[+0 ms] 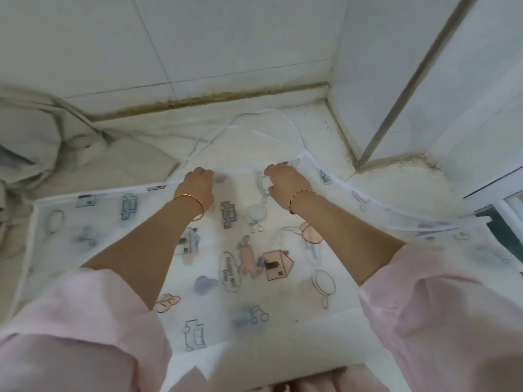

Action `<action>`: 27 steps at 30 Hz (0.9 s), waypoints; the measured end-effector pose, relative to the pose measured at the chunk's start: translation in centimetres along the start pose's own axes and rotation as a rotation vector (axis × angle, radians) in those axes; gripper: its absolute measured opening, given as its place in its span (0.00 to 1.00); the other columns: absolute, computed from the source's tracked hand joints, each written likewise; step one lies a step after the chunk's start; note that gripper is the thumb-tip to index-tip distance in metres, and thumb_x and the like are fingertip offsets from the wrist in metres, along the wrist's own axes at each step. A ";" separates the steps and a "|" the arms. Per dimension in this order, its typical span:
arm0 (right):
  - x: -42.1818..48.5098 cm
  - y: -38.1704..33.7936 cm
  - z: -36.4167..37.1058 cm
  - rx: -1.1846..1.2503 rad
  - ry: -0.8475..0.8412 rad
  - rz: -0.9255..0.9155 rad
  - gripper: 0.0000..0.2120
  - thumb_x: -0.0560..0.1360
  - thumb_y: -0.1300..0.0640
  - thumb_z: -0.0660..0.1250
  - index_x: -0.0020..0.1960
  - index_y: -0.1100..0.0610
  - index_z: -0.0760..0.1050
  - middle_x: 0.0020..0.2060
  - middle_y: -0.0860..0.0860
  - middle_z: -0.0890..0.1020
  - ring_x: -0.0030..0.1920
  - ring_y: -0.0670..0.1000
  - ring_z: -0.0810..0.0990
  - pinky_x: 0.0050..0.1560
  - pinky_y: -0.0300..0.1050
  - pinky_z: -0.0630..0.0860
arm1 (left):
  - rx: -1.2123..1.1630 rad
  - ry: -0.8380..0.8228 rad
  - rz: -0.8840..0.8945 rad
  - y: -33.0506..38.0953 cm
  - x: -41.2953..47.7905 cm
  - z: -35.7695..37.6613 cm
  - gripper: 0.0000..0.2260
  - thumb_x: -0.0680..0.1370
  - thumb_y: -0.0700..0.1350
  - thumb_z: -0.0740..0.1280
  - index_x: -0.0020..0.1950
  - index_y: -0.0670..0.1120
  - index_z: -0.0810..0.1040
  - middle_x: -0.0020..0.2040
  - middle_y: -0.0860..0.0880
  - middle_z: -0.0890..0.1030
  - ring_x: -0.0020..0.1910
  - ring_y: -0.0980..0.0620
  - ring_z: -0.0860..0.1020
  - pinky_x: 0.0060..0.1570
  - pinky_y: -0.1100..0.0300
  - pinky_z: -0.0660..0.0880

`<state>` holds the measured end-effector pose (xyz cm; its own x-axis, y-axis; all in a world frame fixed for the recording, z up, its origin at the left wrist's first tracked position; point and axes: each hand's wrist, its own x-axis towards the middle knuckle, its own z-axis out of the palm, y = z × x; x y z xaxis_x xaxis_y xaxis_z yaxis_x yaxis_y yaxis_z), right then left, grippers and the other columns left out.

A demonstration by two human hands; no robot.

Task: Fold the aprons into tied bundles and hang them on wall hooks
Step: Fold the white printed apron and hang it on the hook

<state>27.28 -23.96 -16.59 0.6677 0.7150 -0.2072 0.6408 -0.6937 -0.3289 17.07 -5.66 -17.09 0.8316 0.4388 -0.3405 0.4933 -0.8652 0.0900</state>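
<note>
- Nearest the camera are the person's two pink sleeves (85, 321), one on each side.
- Between the arms lies the apron (226, 278). It is thin and white, with little pictures of houses, cars and pans. It is spread out flat on the white counter (382, 188), and its near end comes right up to the person.
- The apron has no fold in it yet, so the folding has only just begun.
- A bit farther on, the left hand (198, 181), with a gold bangle (192, 200) at the wrist, is curled tight and grips the top edge of the apron.
- The right hand (284, 179) is just beside it. Its fingers are bent over the same edge and hold it too.
- Past the hands, the apron's white strings (283, 120) lie loose in a loop on the counter. They are not tied.
- Off to the left sits a grey cloth (36, 142) in a messy heap. It may be another apron waiting its turn, but that is a guess.
- At the back is the tiled wall (198, 38). No hooks show here.
- Folding, tying and hanging are all left to do.
</note>
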 end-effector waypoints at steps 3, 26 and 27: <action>2.8 -2.3 0.8 -0.121 -0.028 -0.004 0.19 0.76 0.66 0.58 0.67 0.60 0.65 0.60 0.57 0.71 0.59 0.57 0.70 0.47 0.46 0.69 | 0.123 -0.063 0.013 -3.0 1.3 0.1 0.15 0.74 0.43 0.64 0.59 0.42 0.70 0.61 0.43 0.70 0.61 0.41 0.68 0.60 0.49 0.70; 8.7 -6.0 0.9 -0.401 -0.160 -0.037 0.13 0.81 0.54 0.54 0.59 0.54 0.73 0.57 0.53 0.74 0.57 0.56 0.74 0.55 0.49 0.65 | 0.184 -0.157 0.136 -8.1 4.4 -2.9 0.11 0.78 0.48 0.60 0.58 0.48 0.75 0.57 0.45 0.75 0.59 0.43 0.70 0.54 0.55 0.66; 8.7 -5.9 0.9 -0.403 -0.136 -0.033 0.12 0.81 0.54 0.55 0.58 0.53 0.75 0.55 0.52 0.76 0.56 0.55 0.74 0.53 0.48 0.64 | 0.199 -0.172 0.134 -8.6 4.5 -3.2 0.11 0.78 0.46 0.60 0.58 0.48 0.76 0.57 0.46 0.75 0.59 0.43 0.71 0.52 0.55 0.66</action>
<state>29.00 -13.56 -17.28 0.6059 0.7234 -0.3312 0.7756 -0.6297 0.0437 17.39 4.49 -16.40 0.8223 0.2846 -0.4927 0.3083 -0.9507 -0.0346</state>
